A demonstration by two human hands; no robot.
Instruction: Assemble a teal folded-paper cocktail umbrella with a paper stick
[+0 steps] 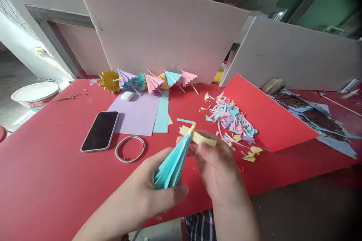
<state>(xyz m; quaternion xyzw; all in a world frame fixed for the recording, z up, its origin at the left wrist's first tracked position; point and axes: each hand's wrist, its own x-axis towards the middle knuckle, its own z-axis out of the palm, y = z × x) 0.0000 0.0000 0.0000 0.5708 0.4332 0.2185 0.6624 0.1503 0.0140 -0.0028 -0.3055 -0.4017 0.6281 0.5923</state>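
my left hand (pixel 149 194) is closed around the lower end of a folded teal paper umbrella (pixel 173 160), thumb pressed across its pleats, so it stands tilted with the narrow tip pointing up and away from me. my right hand (pixel 219 171) pinches a yellow paper strip (pixel 201 138) between thumb and fingertips, right at that tip; the strip touches the top of the pleats and sticks out to both sides. both hands hover just above the near edge of the red table (pixel 45 165).

beyond them a metal ring (pixel 130 149) lies flat beside a dark phone (pixel 100 131). a lilac sheet (pixel 138 115) and a teal sheet (pixel 161 116) lie side by side, with a white case (pixel 127 96) on the lilac one. a row of finished paper umbrellas (pixel 149 81) lines the foot of a white board (pixel 158 26). to my right sits a pile of paper scraps (pixel 233 118) beside a red sheet (pixel 268 116).
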